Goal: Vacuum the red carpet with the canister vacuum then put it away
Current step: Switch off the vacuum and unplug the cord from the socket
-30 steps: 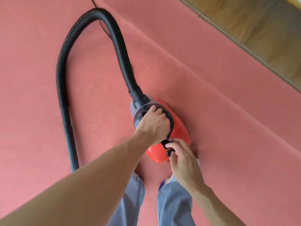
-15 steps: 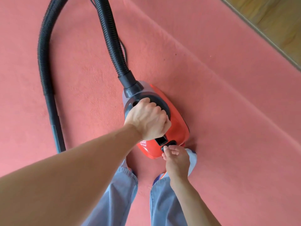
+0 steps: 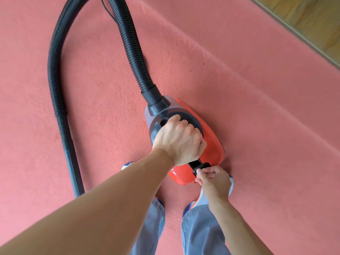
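Observation:
The red and grey canister vacuum [image 3: 211, 137] sits on the red carpet [image 3: 257, 144] just ahead of my feet. My left hand [image 3: 179, 140] is closed around its black carry handle on top. At the vacuum's rear end, my right hand [image 3: 214, 178] pinches a small black piece [image 3: 206, 165] beside a dark slot. The ribbed black hose [image 3: 132, 46] rises from the vacuum's front, loops out of view at the top and comes back down the left side into a rigid black tube [image 3: 69, 153] lying on the carpet.
A thin black cord [image 3: 108, 10] lies on the carpet near the hose at the top. The carpet has a long crease running diagonally on the right. Wooden floor [image 3: 312, 19] borders the carpet at the upper right. My blue trouser legs [image 3: 200, 232] stand behind the vacuum.
My right hand's fingers have curled from resting on the vacuum's rear to pinching the black piece. My left hand has kept its hold on the handle. The hose loop has shifted a little.

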Demonstrator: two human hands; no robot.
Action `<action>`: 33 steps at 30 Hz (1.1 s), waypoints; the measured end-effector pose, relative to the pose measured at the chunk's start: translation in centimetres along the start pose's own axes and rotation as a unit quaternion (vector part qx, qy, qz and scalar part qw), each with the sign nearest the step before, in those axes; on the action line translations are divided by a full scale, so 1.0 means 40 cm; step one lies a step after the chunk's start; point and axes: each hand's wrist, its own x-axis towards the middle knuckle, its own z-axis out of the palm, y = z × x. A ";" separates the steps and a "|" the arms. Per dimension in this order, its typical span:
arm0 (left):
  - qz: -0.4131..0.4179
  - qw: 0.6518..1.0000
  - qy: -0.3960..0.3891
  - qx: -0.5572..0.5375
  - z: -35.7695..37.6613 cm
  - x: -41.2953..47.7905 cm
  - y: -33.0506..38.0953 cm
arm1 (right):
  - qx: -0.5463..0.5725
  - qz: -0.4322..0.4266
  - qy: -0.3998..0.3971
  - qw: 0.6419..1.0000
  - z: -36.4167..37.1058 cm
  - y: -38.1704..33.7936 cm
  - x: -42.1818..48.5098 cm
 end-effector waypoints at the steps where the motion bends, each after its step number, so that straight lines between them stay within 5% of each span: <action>1: -0.001 1.000 -0.010 -0.001 -0.007 -0.002 0.002 | 0.001 0.006 -0.016 1.000 -0.008 -0.007 0.002; 7: 0.068 0.982 -0.148 0.095 -0.078 0.001 0.009 | -0.103 -0.046 -0.072 0.991 -0.058 -0.048 -0.038; 16: 0.068 0.964 -0.253 0.046 -0.239 -0.038 0.015 | -0.204 -0.101 -0.108 0.968 -0.163 -0.189 -0.187; 21: 0.055 0.934 -0.348 0.062 -0.513 -0.035 0.003 | -0.420 -0.190 -0.088 0.883 -0.286 -0.365 -0.334; 26: 0.016 0.949 -0.305 0.074 -0.936 -0.033 -0.038 | -0.524 -0.272 -0.078 0.803 -0.412 -0.665 -0.562; 33: -0.072 0.973 -0.217 0.024 -1.506 -0.112 -0.051 | -0.499 -0.395 -0.065 0.768 -0.609 -1.075 -0.976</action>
